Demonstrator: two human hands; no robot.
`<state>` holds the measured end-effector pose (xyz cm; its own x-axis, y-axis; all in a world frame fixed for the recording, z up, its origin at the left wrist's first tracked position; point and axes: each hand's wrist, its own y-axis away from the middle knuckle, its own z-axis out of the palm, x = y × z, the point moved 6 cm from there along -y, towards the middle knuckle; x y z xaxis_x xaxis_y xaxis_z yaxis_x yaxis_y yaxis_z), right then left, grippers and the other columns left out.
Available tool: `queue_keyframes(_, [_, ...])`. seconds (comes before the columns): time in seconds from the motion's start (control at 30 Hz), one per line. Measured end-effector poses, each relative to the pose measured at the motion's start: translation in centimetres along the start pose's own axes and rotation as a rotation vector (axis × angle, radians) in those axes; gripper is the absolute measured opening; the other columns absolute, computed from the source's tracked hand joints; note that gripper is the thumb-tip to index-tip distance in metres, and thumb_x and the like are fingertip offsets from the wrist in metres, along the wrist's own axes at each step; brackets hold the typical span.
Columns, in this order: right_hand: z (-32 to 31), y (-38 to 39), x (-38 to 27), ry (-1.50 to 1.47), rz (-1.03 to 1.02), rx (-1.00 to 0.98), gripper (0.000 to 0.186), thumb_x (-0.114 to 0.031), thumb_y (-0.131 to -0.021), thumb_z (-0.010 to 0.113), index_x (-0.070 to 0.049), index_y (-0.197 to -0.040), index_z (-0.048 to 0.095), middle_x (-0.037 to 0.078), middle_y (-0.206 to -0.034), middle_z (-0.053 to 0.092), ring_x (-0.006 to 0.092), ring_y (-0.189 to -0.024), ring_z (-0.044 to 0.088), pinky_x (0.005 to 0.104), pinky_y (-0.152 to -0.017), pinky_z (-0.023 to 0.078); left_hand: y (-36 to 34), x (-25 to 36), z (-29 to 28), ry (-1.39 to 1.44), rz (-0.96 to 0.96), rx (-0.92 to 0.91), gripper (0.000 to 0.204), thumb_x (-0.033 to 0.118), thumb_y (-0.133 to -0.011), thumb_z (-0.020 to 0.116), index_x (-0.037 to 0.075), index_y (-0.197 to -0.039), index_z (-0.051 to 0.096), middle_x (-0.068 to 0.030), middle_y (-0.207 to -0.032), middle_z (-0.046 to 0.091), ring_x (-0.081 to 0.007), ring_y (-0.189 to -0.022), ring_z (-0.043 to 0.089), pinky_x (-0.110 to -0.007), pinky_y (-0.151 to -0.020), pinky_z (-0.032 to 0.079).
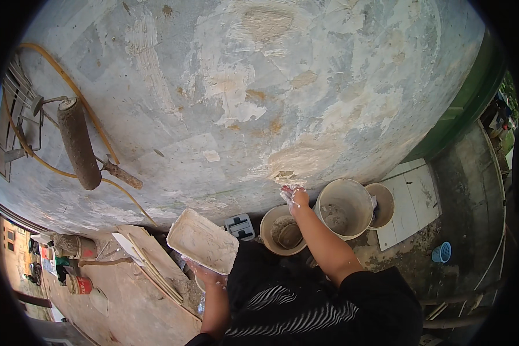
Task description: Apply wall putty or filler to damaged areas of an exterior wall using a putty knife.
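Note:
My left hand [209, 274] grips the near edge of a shallow rectangular tray [205, 239], its inside coated with pale beige paste. The tray is tilted toward the wall, and its body hides part of my fingers. My right hand [296, 199] reaches to the lower part of the wall, its fingers smeared with white paste and bent together. Whatever they grip is too small and paste-covered to name. Just above the fingertips is a small rough hollow [285, 175] within a wide patch of fresh beige filler [308, 155] on the grey-white wall [340, 69].
Below my right arm stand several buckets, including a large pale one [345, 207] and one holding a bowl [284, 232]. A dirty paint roller [78, 144] hangs at left beside a yellow hose [89, 109]. White boards [406, 202] and a blue basket [442, 252] lie right.

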<state>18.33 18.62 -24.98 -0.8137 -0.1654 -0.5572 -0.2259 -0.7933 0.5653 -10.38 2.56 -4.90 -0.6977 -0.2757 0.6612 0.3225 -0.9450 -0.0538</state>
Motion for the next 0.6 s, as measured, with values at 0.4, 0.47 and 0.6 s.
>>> queue_keyframes(0.4, [4.4, -1.0, -2.5, 0.060, 0.036, -0.110, 0.018, -0.013, -0.085, 0.047, 0.002, -0.095, 0.048, 0.017, -0.088, 0.057, 0.0277, -0.081, 0.057, 0.0375, -0.075, 0.050, -0.5, -0.1, 1.1, 0.058, -0.058, 0.163, 0.055, 0.049, -0.089, 0.022, 0.016, -0.134, 0.021, -0.0075, -0.134, 0.030, -0.0301, -0.116, 0.040, -0.046, -0.093, 0.038])
queue_keyframes(0.47, [4.6, -0.5, -2.8, 0.112, 0.044, -0.131, 0.021, -0.014, -0.085, 0.049, 0.002, -0.097, 0.048, 0.017, -0.090, 0.056, 0.0289, -0.086, 0.057, 0.0395, -0.079, 0.049, -0.7, -0.3, 1.7, 0.123, -0.076, 0.104, 0.057, 0.051, -0.089, 0.019, 0.017, -0.134, 0.021, -0.0070, -0.135, 0.030, -0.0306, -0.117, 0.038, -0.046, -0.095, 0.036])
queue_keyframes(0.6, [5.1, 1.6, -3.9, 0.117, 0.042, -0.167, 0.020, -0.013, -0.085, 0.047, 0.003, -0.098, 0.047, 0.018, -0.092, 0.055, 0.0293, -0.091, 0.055, 0.0411, -0.083, 0.047, -0.8, -0.5, 1.5, 0.105, -0.117, 0.183, 0.057, 0.051, -0.089, 0.016, 0.017, -0.134, 0.022, -0.0071, -0.135, 0.029, -0.0307, -0.118, 0.037, -0.046, -0.096, 0.034])
